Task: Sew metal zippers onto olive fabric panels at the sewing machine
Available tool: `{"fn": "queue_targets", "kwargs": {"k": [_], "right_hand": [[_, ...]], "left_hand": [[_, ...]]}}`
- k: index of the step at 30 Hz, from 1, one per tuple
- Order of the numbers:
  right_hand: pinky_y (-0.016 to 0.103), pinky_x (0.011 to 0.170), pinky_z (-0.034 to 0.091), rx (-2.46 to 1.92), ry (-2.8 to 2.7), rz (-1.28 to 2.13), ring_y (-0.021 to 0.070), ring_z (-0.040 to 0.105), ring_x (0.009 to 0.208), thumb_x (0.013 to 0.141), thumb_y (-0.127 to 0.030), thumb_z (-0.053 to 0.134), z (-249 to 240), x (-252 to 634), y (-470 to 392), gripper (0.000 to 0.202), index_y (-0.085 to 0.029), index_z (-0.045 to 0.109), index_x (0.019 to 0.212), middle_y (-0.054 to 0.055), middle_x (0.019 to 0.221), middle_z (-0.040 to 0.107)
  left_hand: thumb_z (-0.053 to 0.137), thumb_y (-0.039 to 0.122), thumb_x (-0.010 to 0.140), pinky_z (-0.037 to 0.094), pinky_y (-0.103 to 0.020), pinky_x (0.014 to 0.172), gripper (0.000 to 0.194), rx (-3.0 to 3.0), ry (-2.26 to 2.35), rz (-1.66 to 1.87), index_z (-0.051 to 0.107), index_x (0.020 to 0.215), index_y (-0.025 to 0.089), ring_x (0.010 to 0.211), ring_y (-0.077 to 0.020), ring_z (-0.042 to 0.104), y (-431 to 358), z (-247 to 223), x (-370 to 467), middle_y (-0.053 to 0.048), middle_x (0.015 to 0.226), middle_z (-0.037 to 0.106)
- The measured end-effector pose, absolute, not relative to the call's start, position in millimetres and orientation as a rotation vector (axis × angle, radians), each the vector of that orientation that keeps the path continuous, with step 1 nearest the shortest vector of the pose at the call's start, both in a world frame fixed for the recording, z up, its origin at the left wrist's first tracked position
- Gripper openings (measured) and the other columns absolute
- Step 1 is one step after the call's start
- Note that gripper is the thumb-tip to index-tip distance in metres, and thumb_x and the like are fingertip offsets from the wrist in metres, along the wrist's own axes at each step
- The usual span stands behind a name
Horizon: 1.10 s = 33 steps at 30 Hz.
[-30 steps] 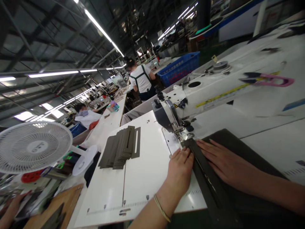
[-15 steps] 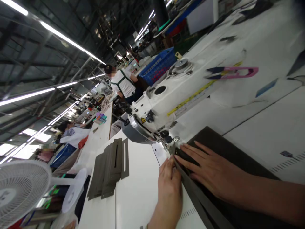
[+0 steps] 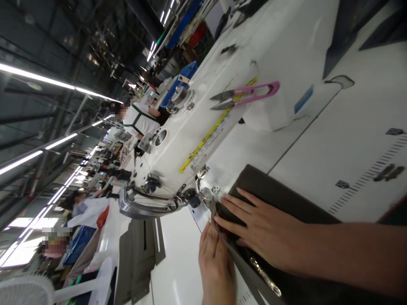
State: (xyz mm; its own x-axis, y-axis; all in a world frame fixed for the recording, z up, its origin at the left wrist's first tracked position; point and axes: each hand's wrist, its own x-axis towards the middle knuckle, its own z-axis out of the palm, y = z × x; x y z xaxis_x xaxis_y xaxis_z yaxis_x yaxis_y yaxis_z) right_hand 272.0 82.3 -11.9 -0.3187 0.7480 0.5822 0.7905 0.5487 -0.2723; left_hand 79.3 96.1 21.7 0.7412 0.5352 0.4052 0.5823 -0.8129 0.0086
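A dark brown panel of leather-like material (image 3: 286, 201) lies under the sewing machine (image 3: 187, 140), its edge at the presser foot (image 3: 208, 199). My right hand (image 3: 260, 224) rests flat on this panel with the fingers spread, fingertips close to the foot. From the other side, my left hand (image 3: 216, 262) has its fingers closed on a narrow grey-brown strip (image 3: 233, 254) running along the panel's edge. The left thumb is hidden. A shiny gold-coloured metal piece (image 3: 265, 275) shows on the work below my right hand; its kind is unclear.
Pink-handled thread snips (image 3: 244, 95) lie on the machine arm near a yellow measuring tape (image 3: 206, 140). Several flat grey-brown pieces (image 3: 136, 254) are stacked left of the machine head. A white fan (image 3: 27, 290) stands at lower left. A co-worker (image 3: 141, 118) is beyond the machine.
My view has turned and shifted, so the machine sits further left. Both hands stay beside the presser foot. The gold-coloured metal piece now shows below my right hand.
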Motion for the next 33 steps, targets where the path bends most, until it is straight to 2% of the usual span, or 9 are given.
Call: {"fn": "queue_targets", "kwargs": {"k": [9, 15, 20, 24, 27, 31, 33], "right_hand": [[0.053, 0.106, 0.032, -1.219, -2.115, -0.053, 0.0313, 0.048, 0.128, 0.097, -0.044, 0.044, -6, 275, 83, 0.045, -0.021, 0.056, 0.133, 0.015, 0.134, 0.057], [0.053, 0.105, 0.032, -1.215, -2.111, -0.045, 0.0316, 0.049, 0.128, 0.095, -0.046, 0.047, -6, 276, 83, 0.046, -0.022, 0.055, 0.134, 0.017, 0.134, 0.057], [0.053, 0.105, 0.035, -1.197, -2.113, -0.068, 0.0316, 0.050, 0.127, 0.095, -0.044, 0.048, -3, 278, 83, 0.046, -0.020, 0.056, 0.133, 0.017, 0.133, 0.058], [0.051, 0.107, 0.034, -1.214, -2.131, -0.114, 0.0305, 0.049, 0.128, 0.096, -0.037, 0.042, -4, 278, 83, 0.045, -0.011, 0.057, 0.131, 0.018, 0.133, 0.057], [0.052, 0.110, 0.030, -1.179, -2.184, -0.191, 0.0318, 0.046, 0.129, 0.091, -0.030, 0.045, -11, 278, 82, 0.046, -0.003, 0.059, 0.125, 0.022, 0.133, 0.056], [0.051, 0.110, 0.030, -1.118, -2.167, -0.268, 0.0297, 0.044, 0.131, 0.092, -0.035, 0.045, -20, 280, 81, 0.047, -0.008, 0.058, 0.128, 0.019, 0.136, 0.055], [0.050, 0.108, 0.033, -1.102, -2.171, -0.316, 0.0279, 0.044, 0.131, 0.093, -0.031, 0.042, -22, 282, 81, 0.047, -0.010, 0.054, 0.133, 0.017, 0.137, 0.054]], "left_hand": [[0.040, 0.005, 0.094, 0.060, -0.043, 0.087, 0.037, -2.727, -0.915, -0.588, 0.057, 0.125, 0.014, 0.113, -0.0264, 0.063, 96, 23, 83, -0.016, 0.119, 0.067], [0.043, 0.006, 0.094, 0.059, -0.045, 0.091, 0.036, -2.761, -0.881, -0.582, 0.053, 0.128, 0.012, 0.119, -0.0271, 0.059, 97, 21, 83, -0.019, 0.125, 0.063], [0.045, 0.007, 0.093, 0.059, -0.046, 0.090, 0.038, -2.755, -0.903, -0.561, 0.052, 0.129, 0.014, 0.119, -0.0279, 0.059, 97, 22, 82, -0.018, 0.126, 0.063], [0.041, 0.000, 0.089, 0.057, -0.046, 0.094, 0.045, -2.791, -0.972, -0.552, 0.049, 0.131, 0.013, 0.120, -0.0262, 0.059, 96, 25, 84, -0.017, 0.128, 0.062], [0.037, -0.005, 0.086, 0.056, -0.045, 0.095, 0.048, -2.793, -1.022, -0.572, 0.050, 0.128, 0.013, 0.119, -0.0243, 0.059, 93, 26, 87, -0.016, 0.127, 0.062], [0.039, -0.002, 0.090, 0.054, -0.047, 0.097, 0.037, -2.772, -1.052, -0.558, 0.057, 0.119, 0.013, 0.119, -0.0251, 0.059, 87, 26, 93, -0.016, 0.127, 0.062], [0.041, 0.002, 0.093, 0.055, -0.048, 0.095, 0.031, -2.721, -1.093, -0.588, 0.060, 0.115, 0.014, 0.117, -0.0261, 0.059, 84, 25, 96, -0.016, 0.125, 0.063]]}}
